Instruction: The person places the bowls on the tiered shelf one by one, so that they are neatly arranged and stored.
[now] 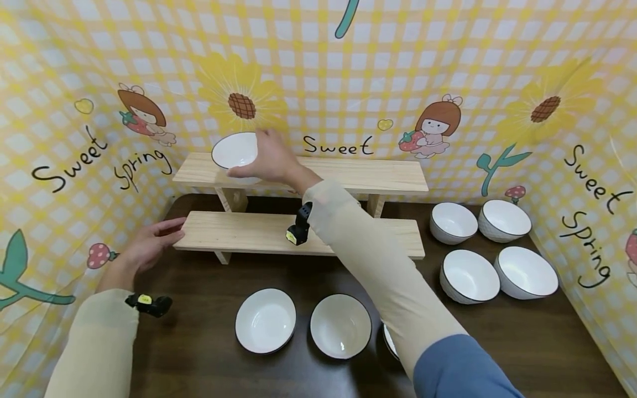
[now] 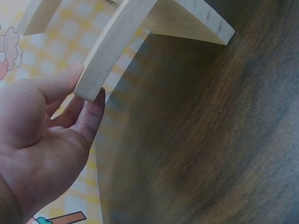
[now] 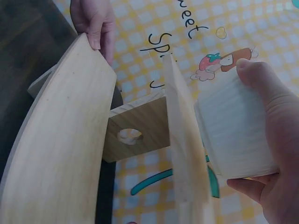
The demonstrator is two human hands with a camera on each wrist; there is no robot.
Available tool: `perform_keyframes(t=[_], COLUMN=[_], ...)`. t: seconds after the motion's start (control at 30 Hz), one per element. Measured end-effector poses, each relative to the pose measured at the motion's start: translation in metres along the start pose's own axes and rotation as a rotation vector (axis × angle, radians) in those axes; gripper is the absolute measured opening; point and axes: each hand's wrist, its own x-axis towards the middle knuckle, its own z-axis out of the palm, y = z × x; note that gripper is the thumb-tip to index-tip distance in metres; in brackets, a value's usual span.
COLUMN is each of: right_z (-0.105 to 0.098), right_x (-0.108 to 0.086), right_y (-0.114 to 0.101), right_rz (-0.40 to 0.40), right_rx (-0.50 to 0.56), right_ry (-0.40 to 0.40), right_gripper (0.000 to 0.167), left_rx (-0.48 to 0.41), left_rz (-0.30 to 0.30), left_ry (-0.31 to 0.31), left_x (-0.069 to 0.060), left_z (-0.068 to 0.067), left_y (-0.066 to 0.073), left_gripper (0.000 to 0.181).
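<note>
My right hand point(image 1: 273, 157) grips a white bowl point(image 1: 235, 150) by its right side, over the left part of the upper wooden shelf point(image 1: 348, 172). In the right wrist view the bowl point(image 3: 236, 128) is beside the upper board point(image 3: 184, 135), between the thumb and fingers of that hand point(image 3: 280, 126). Whether it touches the board I cannot tell. My left hand point(image 1: 149, 243) pinches the left end of the lower shelf point(image 1: 259, 232); in the left wrist view, thumb and fingers of that hand point(image 2: 51, 130) lie on either side of the board end point(image 2: 96, 77).
In front of the shelves stand a white bowl point(image 1: 266, 320), a cream bowl point(image 1: 340, 326) and a third bowl point(image 1: 390, 341) partly under my right sleeve. Several white bowls, one of them at the front point(image 1: 470, 276), stand right of the shelves. Checked cloth point(image 1: 318, 72) hangs behind.
</note>
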Motion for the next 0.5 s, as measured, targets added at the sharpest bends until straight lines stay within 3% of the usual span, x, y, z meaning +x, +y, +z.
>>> perform_keyframes(t=[0.3,0.5], right_z=[0.021,0.03], right_x=[0.002,0.004], right_y=[0.011,0.011], right_rz=[0.04,0.066], right_rx=[0.086,0.207], right_ry=[0.057,0.089], right_gripper=[0.12,0.12], left_rx=[-0.023,-0.004], left_rz=[-0.003,-0.016], left_ry=[0.006,0.015], left_x=[0.003,0.002], left_z=[0.0,-0.001], left_y=[-0.003,0.0], left_gripper=[0.073,0.074])
